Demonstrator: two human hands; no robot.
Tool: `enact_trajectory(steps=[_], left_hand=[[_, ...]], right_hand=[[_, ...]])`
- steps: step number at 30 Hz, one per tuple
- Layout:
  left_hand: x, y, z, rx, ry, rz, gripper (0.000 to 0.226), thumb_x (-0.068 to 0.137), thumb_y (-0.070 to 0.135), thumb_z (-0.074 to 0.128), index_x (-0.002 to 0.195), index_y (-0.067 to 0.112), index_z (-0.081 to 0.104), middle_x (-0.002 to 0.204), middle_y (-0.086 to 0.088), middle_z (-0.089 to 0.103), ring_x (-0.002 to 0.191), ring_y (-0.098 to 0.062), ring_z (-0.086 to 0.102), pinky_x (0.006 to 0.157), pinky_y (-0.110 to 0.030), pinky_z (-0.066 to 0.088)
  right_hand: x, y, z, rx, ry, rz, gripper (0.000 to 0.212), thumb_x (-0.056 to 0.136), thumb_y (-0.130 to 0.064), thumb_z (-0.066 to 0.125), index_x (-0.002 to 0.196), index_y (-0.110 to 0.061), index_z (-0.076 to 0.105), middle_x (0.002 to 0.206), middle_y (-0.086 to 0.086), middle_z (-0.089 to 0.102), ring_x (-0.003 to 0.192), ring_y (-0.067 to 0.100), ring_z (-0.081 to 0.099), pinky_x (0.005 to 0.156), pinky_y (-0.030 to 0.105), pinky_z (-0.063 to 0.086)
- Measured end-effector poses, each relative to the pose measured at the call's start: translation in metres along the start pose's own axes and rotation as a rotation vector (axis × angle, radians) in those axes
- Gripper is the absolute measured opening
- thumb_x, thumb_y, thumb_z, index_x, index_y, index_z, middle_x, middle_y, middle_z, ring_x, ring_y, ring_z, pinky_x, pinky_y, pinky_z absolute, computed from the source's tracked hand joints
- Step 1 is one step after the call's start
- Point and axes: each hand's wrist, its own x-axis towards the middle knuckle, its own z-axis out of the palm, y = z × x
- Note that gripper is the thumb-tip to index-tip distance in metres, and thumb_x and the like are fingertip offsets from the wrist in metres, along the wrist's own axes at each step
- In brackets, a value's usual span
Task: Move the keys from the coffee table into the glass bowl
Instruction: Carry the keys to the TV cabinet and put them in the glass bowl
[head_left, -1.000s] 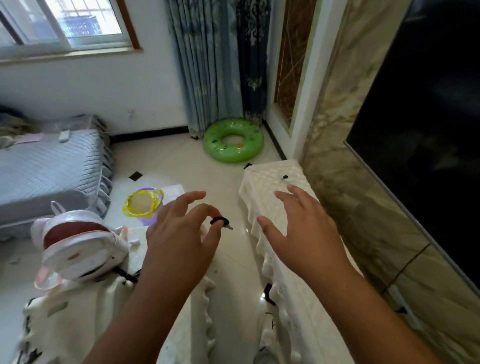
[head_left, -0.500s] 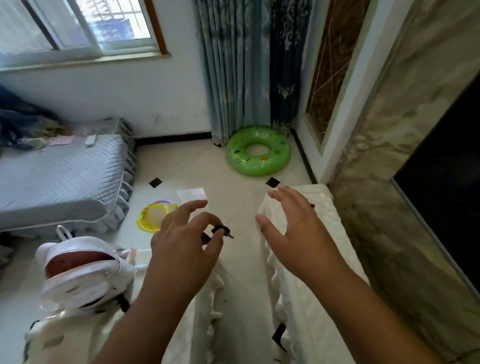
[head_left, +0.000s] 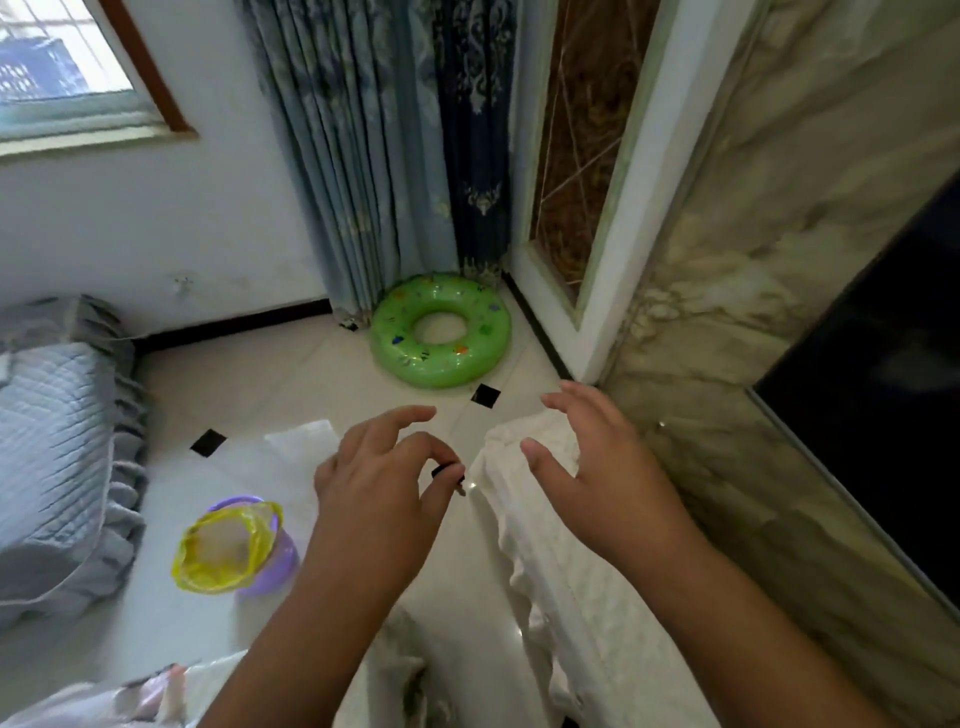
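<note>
My left hand (head_left: 384, 488) is raised at mid-frame, thumb and forefinger pinched on the keys (head_left: 448, 475), of which only a small black head and a short metal tip show. My right hand (head_left: 597, 467) hovers open, fingers spread, over the far end of a white lace-covered cabinet (head_left: 587, 613) on the right. No glass bowl is in view. The coffee table's white cloth (head_left: 395, 675) shows only at the bottom edge.
A green swim ring (head_left: 441, 332) lies on the tiled floor by the blue curtains (head_left: 395, 156). A purple bin with a yellow bag (head_left: 234, 545) stands lower left, beside a grey quilted sofa (head_left: 57, 457). A marble wall and dark TV screen (head_left: 883, 405) fill the right.
The view has swung up and to the right; the white bag on the table has dropped out of sight. Both hands kept their pose, the left still pinching the keys.
</note>
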Motion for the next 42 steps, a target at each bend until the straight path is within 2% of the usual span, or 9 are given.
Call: enact_trajectory(steps=[4,10,18,23,27,30,35,38,42], left_hand=[[0.065,-0.009,0.004,-0.001,-0.062,0.094,0.004,0.084,0.045,0.063,0.087,0.042,0.064,0.135,0.019,0.05,0.126,-0.013,0.039,0.091,-0.043,0.032],[0.141,-0.005,0.029,-0.005,-0.156,0.176,0.005,0.084,0.047,0.062,0.087,0.044,0.062,0.137,0.02,0.047,0.128,-0.014,0.038,0.095,-0.045,0.031],[0.239,0.03,0.076,0.038,-0.264,0.262,0.004,0.086,0.047,0.062,0.09,0.045,0.062,0.139,0.02,0.045,0.13,-0.012,0.035,0.097,-0.043,0.028],[0.296,0.063,0.093,0.025,-0.236,0.365,0.004,0.085,0.046,0.062,0.089,0.044,0.063,0.138,0.019,0.046,0.129,-0.013,0.038,0.098,-0.044,0.03],[0.32,0.084,0.11,-0.014,-0.259,0.431,0.004,0.084,0.043,0.065,0.087,0.042,0.064,0.134,0.019,0.047,0.127,-0.013,0.04,0.098,-0.045,0.035],[0.34,0.101,0.128,-0.041,-0.296,0.481,0.002,0.083,0.044,0.065,0.083,0.043,0.064,0.133,0.021,0.048,0.126,-0.011,0.039,0.093,-0.044,0.035],[0.38,0.125,0.16,-0.059,-0.421,0.637,0.006,0.08,0.044,0.068,0.076,0.045,0.063,0.131,0.023,0.051,0.125,-0.015,0.045,0.1,-0.048,0.037],[0.404,0.136,0.18,-0.103,-0.457,0.729,0.005,0.079,0.044,0.068,0.076,0.045,0.065,0.128,0.023,0.052,0.121,-0.015,0.047,0.097,-0.049,0.04],[0.436,0.144,0.207,-0.135,-0.554,0.863,0.002,0.081,0.045,0.064,0.08,0.043,0.063,0.127,0.02,0.055,0.12,-0.014,0.048,0.094,-0.05,0.042]], right_hand=[[0.039,0.001,0.009,-0.004,0.075,0.072,0.048,0.092,-0.049,0.055,0.137,-0.033,0.048,0.152,-0.012,0.035,0.137,0.009,0.036,0.108,0.044,0.038],[0.081,0.033,0.011,0.009,0.136,0.221,0.048,0.092,-0.052,0.054,0.136,-0.037,0.047,0.15,-0.016,0.036,0.135,0.006,0.035,0.108,0.039,0.038],[0.161,0.09,-0.005,0.042,0.21,0.312,0.049,0.091,-0.056,0.051,0.136,-0.038,0.047,0.149,-0.018,0.035,0.132,0.005,0.037,0.096,0.023,0.031],[0.202,0.115,-0.032,0.065,0.276,0.292,0.048,0.091,-0.049,0.057,0.135,-0.03,0.052,0.146,-0.013,0.04,0.117,-0.011,0.033,0.093,0.016,0.028],[0.215,0.128,-0.052,0.084,0.342,0.329,0.044,0.091,-0.048,0.058,0.131,-0.032,0.054,0.143,-0.014,0.042,0.127,0.002,0.041,0.098,0.02,0.033],[0.221,0.143,-0.065,0.054,0.384,0.381,0.044,0.091,-0.047,0.059,0.131,-0.031,0.054,0.142,-0.013,0.042,0.128,0.004,0.041,0.095,0.015,0.028],[0.224,0.168,-0.078,0.027,0.492,0.534,0.043,0.09,-0.044,0.063,0.131,-0.033,0.053,0.14,-0.015,0.041,0.12,-0.001,0.041,0.092,0.016,0.03],[0.229,0.174,-0.077,0.008,0.549,0.616,0.044,0.09,-0.043,0.063,0.131,-0.029,0.054,0.133,-0.017,0.042,0.121,0.006,0.047,0.092,0.018,0.034],[0.247,0.176,-0.063,-0.033,0.629,0.758,0.047,0.091,-0.047,0.06,0.133,-0.028,0.053,0.142,-0.012,0.044,0.124,0.005,0.044,0.092,0.018,0.032]])
